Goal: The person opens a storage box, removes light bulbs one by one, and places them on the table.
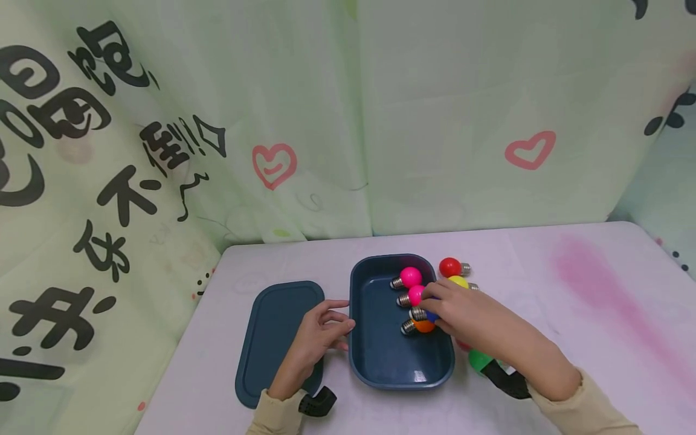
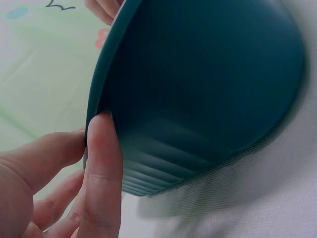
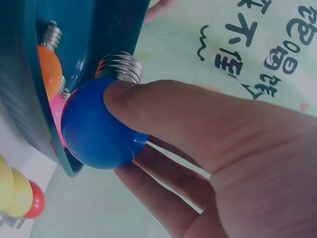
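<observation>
Right fingers [image 3: 153, 106] — parted around it — pinch a blue bulb [image 3: 96, 131].

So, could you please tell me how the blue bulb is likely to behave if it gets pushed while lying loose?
The blue bulb would probably roll, since it is mostly round, likely in a curve given its narrower metal screw base. Its smooth, shiny surface may be slippery. It seems stiff, with no visible dent where the right hand pinches it.
</observation>
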`<action>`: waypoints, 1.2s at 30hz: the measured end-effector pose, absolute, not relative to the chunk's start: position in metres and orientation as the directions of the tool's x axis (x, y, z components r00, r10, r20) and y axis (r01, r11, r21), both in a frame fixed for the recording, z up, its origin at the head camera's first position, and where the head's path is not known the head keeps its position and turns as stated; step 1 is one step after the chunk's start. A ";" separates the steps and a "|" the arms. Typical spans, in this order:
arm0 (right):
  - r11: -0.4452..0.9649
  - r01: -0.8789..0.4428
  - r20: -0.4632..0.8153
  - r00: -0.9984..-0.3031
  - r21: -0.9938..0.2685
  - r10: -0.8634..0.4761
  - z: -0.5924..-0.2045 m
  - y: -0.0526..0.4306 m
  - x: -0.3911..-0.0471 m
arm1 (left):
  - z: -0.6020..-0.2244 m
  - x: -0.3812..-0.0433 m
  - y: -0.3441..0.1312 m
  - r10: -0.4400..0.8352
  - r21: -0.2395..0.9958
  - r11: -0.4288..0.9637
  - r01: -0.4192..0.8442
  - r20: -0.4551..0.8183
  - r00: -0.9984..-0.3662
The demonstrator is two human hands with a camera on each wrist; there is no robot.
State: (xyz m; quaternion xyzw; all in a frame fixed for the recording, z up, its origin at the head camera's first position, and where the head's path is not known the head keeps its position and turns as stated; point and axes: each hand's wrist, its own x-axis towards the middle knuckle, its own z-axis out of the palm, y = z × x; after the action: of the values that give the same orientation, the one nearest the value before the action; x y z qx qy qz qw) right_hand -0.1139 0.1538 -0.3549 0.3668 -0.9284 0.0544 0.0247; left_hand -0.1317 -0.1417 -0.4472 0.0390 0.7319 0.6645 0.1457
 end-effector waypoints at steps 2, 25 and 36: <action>0.728 -0.681 0.091 -0.732 -0.079 -0.675 -0.353 0.156 -0.115 | -0.447 -0.132 -0.142 0.249 0.983 0.115 -0.140 -0.165 -0.954; 0.789 -0.608 0.136 -0.792 -0.091 -0.595 -0.361 0.191 -0.146 | -0.447 -0.131 -0.142 0.251 0.983 0.108 -0.146 -0.170 -0.953; 0.818 -0.561 0.122 -0.827 -0.123 -0.549 -0.368 0.207 -0.159 | -0.446 -0.131 -0.141 0.248 0.983 0.100 -0.154 -0.175 -0.953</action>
State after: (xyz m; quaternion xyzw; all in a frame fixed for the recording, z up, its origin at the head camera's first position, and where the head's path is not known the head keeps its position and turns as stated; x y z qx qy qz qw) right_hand -0.1585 0.2066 -0.3684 0.2913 -0.9527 0.0768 0.0403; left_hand -0.1309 -0.1409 -0.4457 0.0324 0.7264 0.6699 0.1502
